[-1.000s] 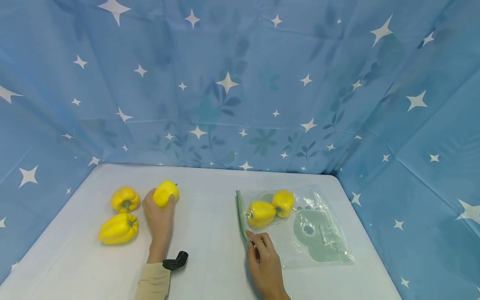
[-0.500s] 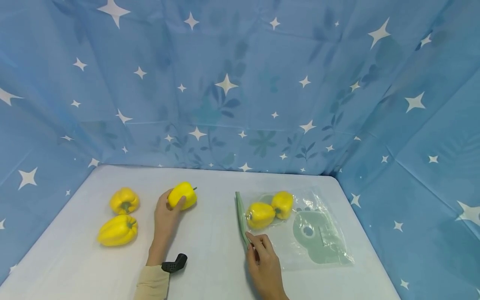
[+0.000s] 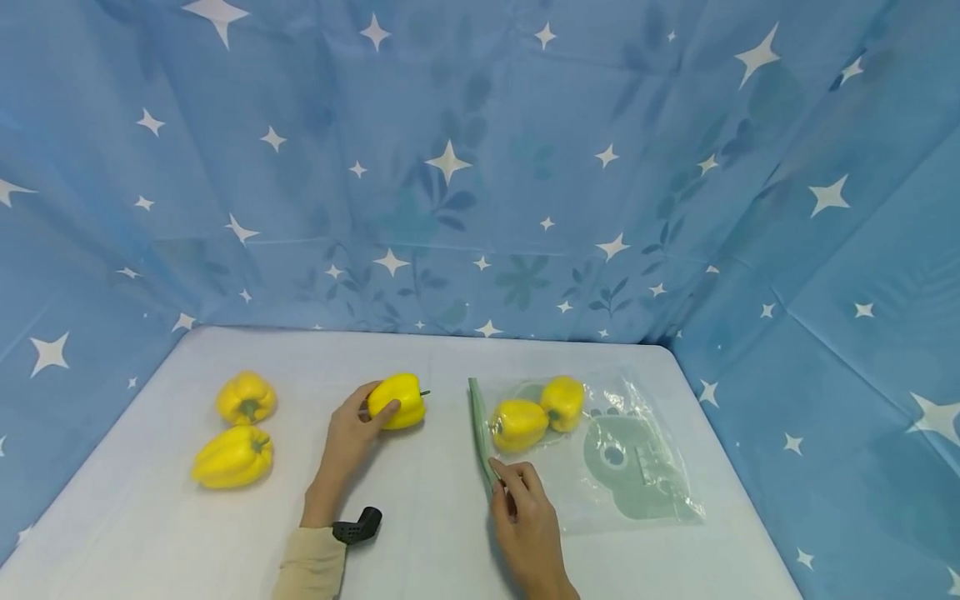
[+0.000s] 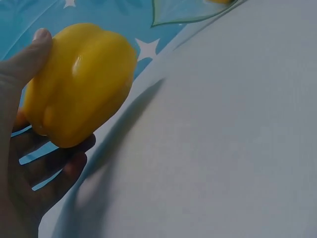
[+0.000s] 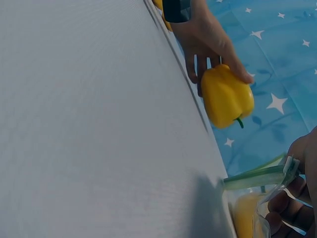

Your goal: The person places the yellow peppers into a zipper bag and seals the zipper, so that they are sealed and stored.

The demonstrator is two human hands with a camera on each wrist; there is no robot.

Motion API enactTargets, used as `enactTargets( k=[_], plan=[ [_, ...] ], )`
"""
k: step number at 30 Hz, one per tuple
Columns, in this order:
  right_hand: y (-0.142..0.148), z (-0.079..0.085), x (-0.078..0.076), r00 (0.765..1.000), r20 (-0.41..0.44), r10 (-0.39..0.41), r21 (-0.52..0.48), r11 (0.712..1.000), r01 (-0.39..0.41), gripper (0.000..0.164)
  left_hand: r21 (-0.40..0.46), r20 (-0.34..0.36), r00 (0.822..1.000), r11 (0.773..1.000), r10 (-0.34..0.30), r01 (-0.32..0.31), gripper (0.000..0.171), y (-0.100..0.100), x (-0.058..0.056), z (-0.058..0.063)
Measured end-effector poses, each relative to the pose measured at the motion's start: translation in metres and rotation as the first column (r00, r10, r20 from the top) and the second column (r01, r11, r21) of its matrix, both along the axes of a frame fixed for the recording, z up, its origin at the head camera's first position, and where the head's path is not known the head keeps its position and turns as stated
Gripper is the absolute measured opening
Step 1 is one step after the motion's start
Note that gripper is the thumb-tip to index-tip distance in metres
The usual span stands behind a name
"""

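My left hand (image 3: pixel 354 435) grips a yellow bell pepper (image 3: pixel 403 402), its green stem pointing right. In the left wrist view the pepper (image 4: pixel 81 82) is held between thumb and fingers, above the white surface. My right hand (image 3: pixel 528 527) pinches the green-edged mouth of a clear plastic zip bag (image 3: pixel 570 492). Two yellow bell peppers, a nearer one (image 3: pixel 519 425) and a farther one (image 3: pixel 562 403), lie within the bag. The right wrist view shows the bag's green rim (image 5: pixel 257 174) between my fingers, with the gripped pepper (image 5: pixel 227 96) beyond it.
Two more yellow bell peppers, one upright (image 3: pixel 246 398) and one on its side (image 3: pixel 232 457), lie on the left of the white table (image 3: pixel 150 533). A blue star-patterned curtain (image 3: pixel 480 167) stands behind and along the sides.
My left hand has carried the pepper rightward from near the other two loose ones, toward the bag. My right hand keeps its place at the bag's mouth.
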State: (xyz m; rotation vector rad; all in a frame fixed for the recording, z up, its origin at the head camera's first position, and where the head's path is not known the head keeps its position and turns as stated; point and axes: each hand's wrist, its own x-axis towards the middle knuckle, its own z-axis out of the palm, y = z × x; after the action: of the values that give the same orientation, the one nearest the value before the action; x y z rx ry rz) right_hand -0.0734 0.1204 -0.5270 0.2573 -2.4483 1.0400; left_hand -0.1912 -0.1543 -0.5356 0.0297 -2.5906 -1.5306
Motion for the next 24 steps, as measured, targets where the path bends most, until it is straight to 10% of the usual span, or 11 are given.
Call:
enactTargets(
  k=[24],
  plan=[
    [0.002, 0.003, 0.0, 1.0, -0.006, 0.003, -0.003, 1.0, -0.003, 0.038, 0.005, 0.001, 0.978, 0.978, -0.21, 0.21, 0.055, 0.06, 0.008, 0.009]
  ],
)
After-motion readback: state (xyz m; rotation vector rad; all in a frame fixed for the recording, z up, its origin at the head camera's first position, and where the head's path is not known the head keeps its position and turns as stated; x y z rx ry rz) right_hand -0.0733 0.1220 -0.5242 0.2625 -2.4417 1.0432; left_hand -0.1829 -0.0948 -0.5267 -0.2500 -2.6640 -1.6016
